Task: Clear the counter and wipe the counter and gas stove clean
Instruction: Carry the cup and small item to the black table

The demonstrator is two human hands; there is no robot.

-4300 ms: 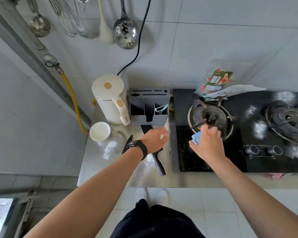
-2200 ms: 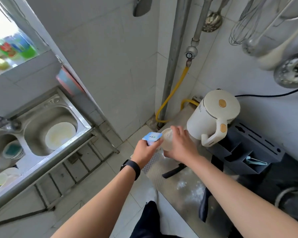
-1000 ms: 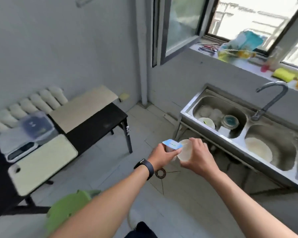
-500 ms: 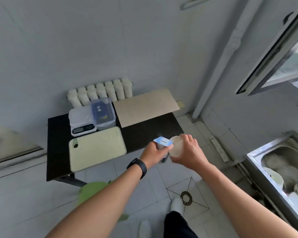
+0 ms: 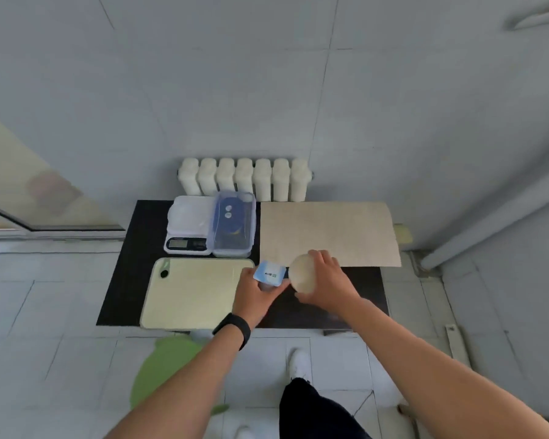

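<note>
The fingers of the left hand (image 5: 255, 293) curl around a small container with a blue-and-white label top (image 5: 269, 274), thumb pressed under its near edge, so that only the tilted top and a little of the pale body show above the knuckles. The right hand (image 5: 325, 282) is wrapped over a round white cup (image 5: 302, 273) — fingers draped across its far side, the circular face turned toward the left hand, the two held things nearly touching. What is inside either one cannot be told.

Both forearms reach forward from the lower corners and converge over the near middle of a low black table (image 5: 124, 264); the left wrist wears a dark band (image 5: 233, 327), and both wrists are bent slightly inward.

On the table, to the left of the hands, lies a pale yellow-green cutting board (image 5: 191, 293) with a hole in its far left corner. Behind it sits a white kitchen scale (image 5: 187, 226) with a dark display, and just beside that a clear lidded plastic box (image 5: 234, 228) holding something dark blue with two white discs — too blurred to identify. A beige sheet (image 5: 328, 232) covers the table's far right part. A white ribbed radiator (image 5: 244, 179) stands against the grey wall behind. On the tiled floor below are a green stool (image 5: 164, 369) and a white shoe (image 5: 298, 362).
</note>
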